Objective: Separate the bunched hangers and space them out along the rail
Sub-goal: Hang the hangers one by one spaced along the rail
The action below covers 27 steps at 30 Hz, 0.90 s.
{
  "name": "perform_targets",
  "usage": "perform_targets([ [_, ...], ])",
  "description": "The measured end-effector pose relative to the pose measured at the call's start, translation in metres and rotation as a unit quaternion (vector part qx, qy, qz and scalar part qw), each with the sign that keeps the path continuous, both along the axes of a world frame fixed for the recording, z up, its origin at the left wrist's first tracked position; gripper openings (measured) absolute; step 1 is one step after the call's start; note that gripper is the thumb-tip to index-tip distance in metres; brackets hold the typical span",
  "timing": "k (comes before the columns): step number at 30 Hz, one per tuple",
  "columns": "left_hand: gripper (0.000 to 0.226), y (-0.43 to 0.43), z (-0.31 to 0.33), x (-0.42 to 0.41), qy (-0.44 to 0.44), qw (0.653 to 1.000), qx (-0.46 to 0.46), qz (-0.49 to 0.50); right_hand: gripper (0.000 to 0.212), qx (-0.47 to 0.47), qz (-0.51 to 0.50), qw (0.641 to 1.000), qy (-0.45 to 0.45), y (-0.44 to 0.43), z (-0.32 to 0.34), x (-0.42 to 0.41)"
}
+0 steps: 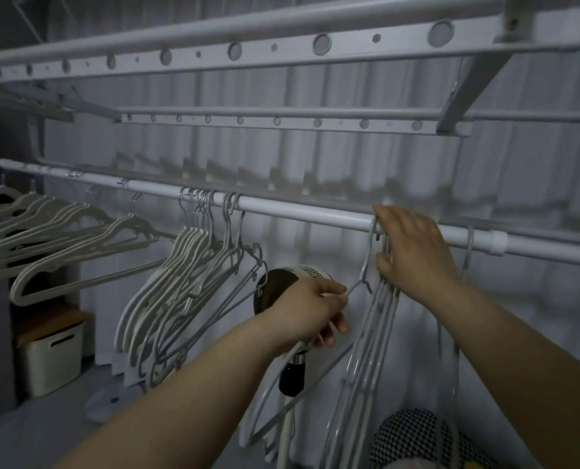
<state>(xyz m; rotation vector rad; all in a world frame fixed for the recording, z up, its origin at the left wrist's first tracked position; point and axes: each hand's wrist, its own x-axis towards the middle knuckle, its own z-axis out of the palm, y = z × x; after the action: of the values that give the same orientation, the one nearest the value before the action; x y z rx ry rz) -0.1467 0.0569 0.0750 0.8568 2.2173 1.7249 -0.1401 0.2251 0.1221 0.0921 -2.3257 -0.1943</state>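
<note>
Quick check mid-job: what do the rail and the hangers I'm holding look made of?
Rail: smooth white tube with a soft sheen, likely painted or coated metal. Bunched hangers under the right hand: thin grey rods, glossy, probably plastic-coated wire; blur leaves it open. Hanger in the left hand: same look.

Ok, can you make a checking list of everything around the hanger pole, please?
Surface: white rail, bare between the bunches.
Job's things: bunched hangers under the right hand; one wire hanger angled out to the left; middle bunch; spread hangers far left.
Clutter: fan, lidded bin, patterned cloth.
Hands: left hand grips the wire hanger; right hand holds the bunch's necks at the rail.
Cables: nothing seen.
Surroundings: drying rack overhead, ribbed wall, dim light.
</note>
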Motion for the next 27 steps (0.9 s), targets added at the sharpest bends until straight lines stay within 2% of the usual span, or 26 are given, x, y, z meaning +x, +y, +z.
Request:
perform_targets([
  [4,0.032,-0.021,-0.001,0.007,0.069,0.996,-0.011,0.058,0.064,-0.023,0.007,1.0,-0.004,-0.006,0.001,-0.002],
  [6,0.031,-0.039,-0.005,0.003,0.178,0.973,-0.051,0.14,0.062,-0.072,0.026,0.996,0.045,-0.012,0.003,-0.001],
  [7,0.029,-0.051,-0.009,-0.001,0.268,0.937,-0.074,0.212,0.065,-0.092,0.03,0.993,0.068,-0.017,0.005,-0.001],
  [9,0.026,-0.081,-0.017,-0.012,0.432,0.824,-0.123,0.344,0.067,-0.097,0.029,0.992,0.08,-0.028,0.01,-0.003],
  [10,0.026,-0.096,-0.023,-0.019,0.47,0.777,-0.152,0.39,0.065,-0.091,0.023,0.993,0.069,-0.033,0.013,-0.007],
  [11,0.026,-0.108,-0.026,-0.024,0.479,0.748,-0.179,0.423,0.061,-0.079,0.008,0.996,0.052,-0.038,0.016,-0.012],
  [12,0.028,-0.118,-0.028,-0.028,0.47,0.733,-0.217,0.441,0.058,-0.065,-0.012,0.997,0.031,-0.043,0.017,-0.018],
  [14,0.043,-0.134,-0.03,-0.035,0.429,0.729,-0.29,0.449,0.056,-0.042,-0.057,0.997,0.003,-0.05,0.02,-0.031],
  [16,0.048,-0.15,-0.03,-0.042,0.4,0.721,-0.334,0.457,0.049,-0.031,-0.104,0.994,-0.003,-0.055,0.022,-0.041],
  [19,0.029,-0.172,-0.034,-0.054,0.339,0.749,-0.346,0.452,0.035,-0.004,-0.155,0.988,-0.007,-0.06,0.022,-0.049],
  [21,0.02,-0.184,-0.041,-0.063,0.359,0.729,-0.357,0.461,0.031,0.006,-0.154,0.988,0.003,-0.06,0.022,-0.052],
  [23,0.023,-0.19,-0.044,-0.067,0.376,0.715,-0.381,0.451,0.03,0.009,-0.143,0.99,0.017,-0.057,0.022,-0.054],
  [27,0.028,-0.194,-0.043,-0.074,0.383,0.735,-0.362,0.427,0.027,0.008,-0.123,0.991,0.056,-0.053,0.017,-0.06],
])
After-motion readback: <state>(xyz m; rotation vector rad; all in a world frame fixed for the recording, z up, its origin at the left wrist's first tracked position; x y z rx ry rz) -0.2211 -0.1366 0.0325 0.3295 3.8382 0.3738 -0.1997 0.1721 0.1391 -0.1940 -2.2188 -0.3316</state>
